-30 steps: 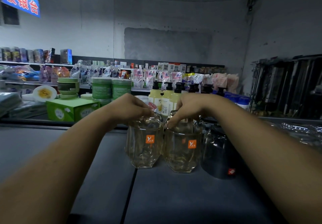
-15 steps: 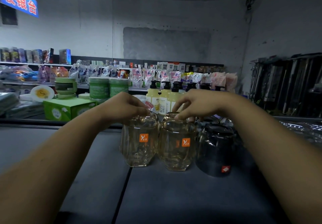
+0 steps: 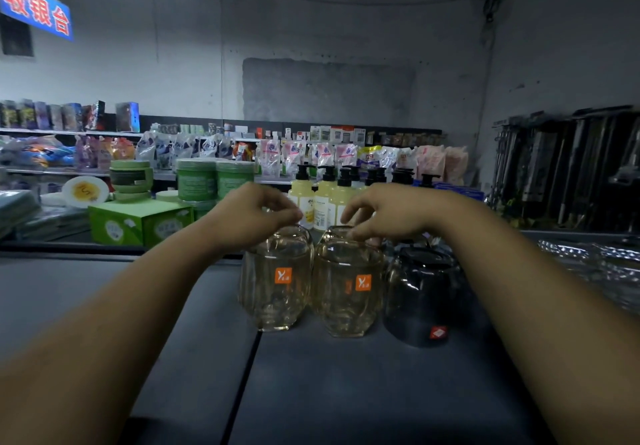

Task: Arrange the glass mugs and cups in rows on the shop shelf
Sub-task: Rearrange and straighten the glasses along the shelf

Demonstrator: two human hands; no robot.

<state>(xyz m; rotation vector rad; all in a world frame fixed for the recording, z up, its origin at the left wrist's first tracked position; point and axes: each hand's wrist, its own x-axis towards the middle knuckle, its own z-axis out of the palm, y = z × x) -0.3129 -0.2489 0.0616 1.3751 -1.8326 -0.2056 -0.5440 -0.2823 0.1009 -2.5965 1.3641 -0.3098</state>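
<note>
Three glass cups stand in a row on the dark grey shelf top [image 3: 346, 385]. Two are clear, amber-tinted, with orange stickers: the left cup [image 3: 277, 282] and the middle cup [image 3: 348, 288]. They touch side by side. A dark smoked cup [image 3: 420, 301] with a red sticker stands just to their right. My left hand [image 3: 251, 214] reaches from above, its curled fingers pinching the left cup's rim. My right hand [image 3: 389, 210] holds the middle cup's rim with its fingertips. More glassware behind the row is hidden by my hands.
Behind the row stand yellow pump bottles [image 3: 320, 202], green tubs [image 3: 214, 181] and a green box [image 3: 138, 223]. Shiny clear glassware [image 3: 609, 264] lies at the right, before a rack of dark hanging goods [image 3: 568, 174]. A seam [image 3: 246, 375] divides the shelf top.
Both hands stay on the rims of the two clear cups. The right hand's fingers have spread a little along its rim. The cups sit slightly further left in view.
</note>
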